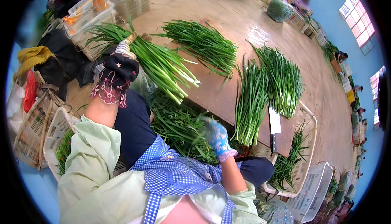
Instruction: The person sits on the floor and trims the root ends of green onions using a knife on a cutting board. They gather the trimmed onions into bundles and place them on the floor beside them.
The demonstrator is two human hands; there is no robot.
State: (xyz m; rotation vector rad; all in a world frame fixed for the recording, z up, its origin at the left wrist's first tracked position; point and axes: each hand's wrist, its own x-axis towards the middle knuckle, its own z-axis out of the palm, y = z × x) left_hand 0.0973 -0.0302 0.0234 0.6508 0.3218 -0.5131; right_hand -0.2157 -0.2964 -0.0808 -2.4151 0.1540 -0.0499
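My left hand [125,47], in a striped glove with a dark embroidered cuff, is closed around a bunch of long green leafy stems with white ends [163,67], raised at upper left. My right hand [218,139], in a blue floral glove, is motion-blurred over a heap of loose leaves [175,128] by my lap; its fingers are unclear. Beyond it, a brown board [209,95] bears one pile of leaves [199,45] at the back and two more bunches [277,81] [250,106] on the right. A cleaver with a black handle [274,124] lies beside them.
A pale crate with loose greens [307,142] sits at the right, another [55,142] at my left. Stacked crates [134,4], dark cloth [57,69] and a yellow sack [32,57] are at upper left. Other people [302,4] sit along the walls among bundles of greens [279,10].
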